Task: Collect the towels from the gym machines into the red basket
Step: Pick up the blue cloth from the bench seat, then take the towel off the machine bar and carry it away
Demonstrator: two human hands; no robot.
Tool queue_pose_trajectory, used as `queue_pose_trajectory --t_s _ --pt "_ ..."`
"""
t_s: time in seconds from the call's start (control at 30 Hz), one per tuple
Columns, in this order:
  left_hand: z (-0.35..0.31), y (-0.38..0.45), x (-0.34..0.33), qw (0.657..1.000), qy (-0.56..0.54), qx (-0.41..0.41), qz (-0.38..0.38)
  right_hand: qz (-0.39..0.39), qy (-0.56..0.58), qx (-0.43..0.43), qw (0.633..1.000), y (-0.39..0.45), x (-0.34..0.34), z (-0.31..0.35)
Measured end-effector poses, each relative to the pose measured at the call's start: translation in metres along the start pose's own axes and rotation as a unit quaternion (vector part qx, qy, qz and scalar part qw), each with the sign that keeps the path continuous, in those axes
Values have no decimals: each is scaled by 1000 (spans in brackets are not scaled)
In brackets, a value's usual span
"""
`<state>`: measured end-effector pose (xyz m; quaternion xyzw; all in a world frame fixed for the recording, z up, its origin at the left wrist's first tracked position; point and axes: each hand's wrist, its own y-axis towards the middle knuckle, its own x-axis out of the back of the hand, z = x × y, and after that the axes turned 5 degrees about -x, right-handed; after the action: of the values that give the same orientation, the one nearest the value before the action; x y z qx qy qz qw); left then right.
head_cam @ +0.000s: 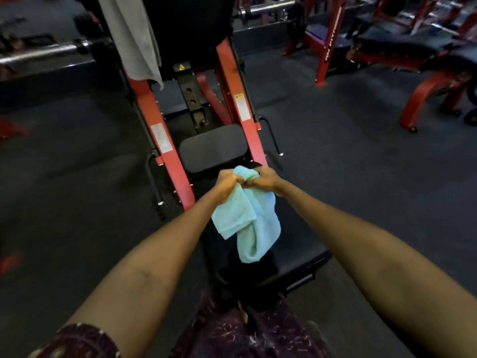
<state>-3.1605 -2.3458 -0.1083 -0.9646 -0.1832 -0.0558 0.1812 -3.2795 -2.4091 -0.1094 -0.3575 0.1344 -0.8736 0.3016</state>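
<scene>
A light blue towel (251, 218) hangs bunched from both my fists, above the black seat of a red-framed machine (233, 81). My left hand (228, 184) grips its upper left part. My right hand (264, 180) grips it right beside the left, knuckles nearly touching. A grey towel (134, 37) is draped over the machine's upper left frame, hanging down to about the red rail. No red basket is in view.
A black seat pad (214, 148) sits between the red rails, with black handles at both sides. Red benches (423, 60) stand at the right, a chrome barbell (38, 51) at the left. Dark rubber floor (335, 151) lies around the machine.
</scene>
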Motion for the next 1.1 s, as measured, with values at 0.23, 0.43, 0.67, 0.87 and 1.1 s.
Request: queue_pose_trajectory --t_s 0.23,0.43,0.67,0.87,1.1 --pt "-9 -24 45 969 1 -67 -237 -50 40 69 996 -9 -21 49" --pt "17 -71 104 904 -23 8 -426 -56 160 72 983 -24 -42 85" --pt "16 -106 141 936 -91 -87 -329 161 317 23 934 -47 -95 144" --pt "-2 -121 201 946 -187 -41 -260 214 362 51 906 -57 -130 210" --pt "-2 -130 288 870 -276 -94 -399 108 271 114 950 -34 -198 289"
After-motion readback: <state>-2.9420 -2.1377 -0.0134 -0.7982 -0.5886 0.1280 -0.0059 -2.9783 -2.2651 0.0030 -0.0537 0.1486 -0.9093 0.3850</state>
